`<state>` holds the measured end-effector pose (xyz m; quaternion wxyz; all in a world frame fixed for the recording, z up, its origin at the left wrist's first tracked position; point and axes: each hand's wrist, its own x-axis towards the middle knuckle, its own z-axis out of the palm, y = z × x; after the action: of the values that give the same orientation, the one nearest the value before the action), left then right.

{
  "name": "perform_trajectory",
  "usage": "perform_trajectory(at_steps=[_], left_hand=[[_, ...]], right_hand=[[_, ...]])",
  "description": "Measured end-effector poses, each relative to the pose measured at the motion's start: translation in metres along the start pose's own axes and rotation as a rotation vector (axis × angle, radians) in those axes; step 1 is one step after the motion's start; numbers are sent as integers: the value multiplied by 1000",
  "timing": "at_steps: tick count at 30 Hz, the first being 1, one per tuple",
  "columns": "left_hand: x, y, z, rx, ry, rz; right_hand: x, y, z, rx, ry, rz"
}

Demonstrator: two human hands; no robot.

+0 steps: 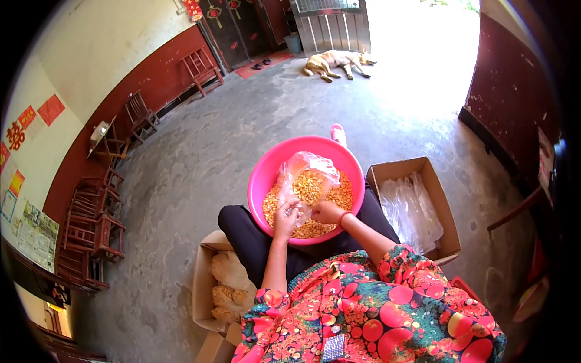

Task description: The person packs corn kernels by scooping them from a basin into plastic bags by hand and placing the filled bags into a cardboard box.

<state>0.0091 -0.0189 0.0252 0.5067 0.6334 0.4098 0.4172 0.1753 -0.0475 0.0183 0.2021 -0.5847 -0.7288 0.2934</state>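
Observation:
A bright pink basin [259, 175] rests on my lap, filled with yellow-orange corn kernels [340, 196]. A clear plastic bag [301, 162] lies in it on top of the kernels, some of which show through its middle. At the basin's near side, my left hand [285, 220] is closed on the bag's gathered edge. My right hand [327, 212], with a red band at its wrist, is closed close beside the bag over the kernels. What its curled fingers hold is hidden.
To the right stands a cardboard box [449, 233] of clear plastic bags [411, 212]. Another cardboard box [203, 284] at my left holds filled, tan-coloured bags [231, 271]. Wooden chairs [91, 227] line the left wall. A dog [339, 62] lies near the bright doorway.

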Motion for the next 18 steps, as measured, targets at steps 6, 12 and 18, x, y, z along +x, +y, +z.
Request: perform_trajectory(at_steps=[6, 12, 18], left_hand=[[-1, 5, 1, -8, -4, 18], [-1, 2, 1, 24, -23, 12], [-3, 8, 3, -13, -44, -27]], right_hand=[[-4, -7, 7, -198, -122, -19], [-8, -19, 1, -225, -255, -128], [3, 1, 9, -158, -293, -124]])
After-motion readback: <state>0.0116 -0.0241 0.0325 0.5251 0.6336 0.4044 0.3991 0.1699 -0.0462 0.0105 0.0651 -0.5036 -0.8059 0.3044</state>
